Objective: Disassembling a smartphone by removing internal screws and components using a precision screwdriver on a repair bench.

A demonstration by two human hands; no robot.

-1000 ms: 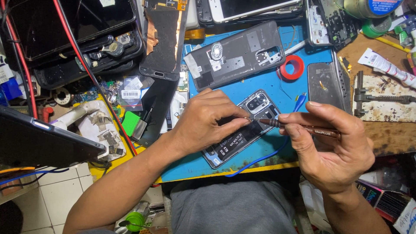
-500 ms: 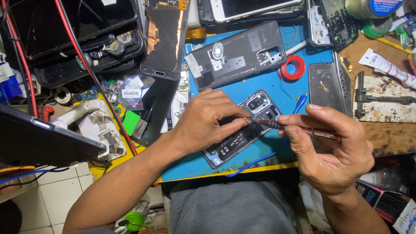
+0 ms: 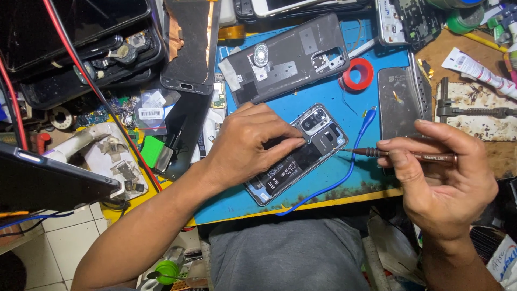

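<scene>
We take the opened dark smartphone with its back removed (image 3: 301, 153) as our landmark: it lies slantwise on the blue rubber work mat (image 3: 344, 186), camera cluster toward the upper right. Our left hand (image 3: 245, 145) lies flat across its lower half, fingertips (image 3: 293, 143) pressed together against the black inner plate just below the camera, which seems meant to steady the phone against sliding. Our right hand (image 3: 436, 178), to the right of the phone, has thumb and fingers closed around a slim brown precision screwdriver (image 3: 401, 156), held nearly level with its tip pointing at the phone's right edge but just short of it. A thin blue cable (image 3: 350, 167) curls across the mat between tip and phone, lying right in the tool's line. Above the phone rests a grey detached back cover (image 3: 285, 59), inner side up; up and to the right sit a red tape roll (image 3: 358, 74) and a dark flat phone panel (image 3: 401, 99). Well to the left of the phone, loose parts, a green plastic piece (image 3: 152, 151) and red wires (image 3: 91, 86) crowd the bench.
</scene>
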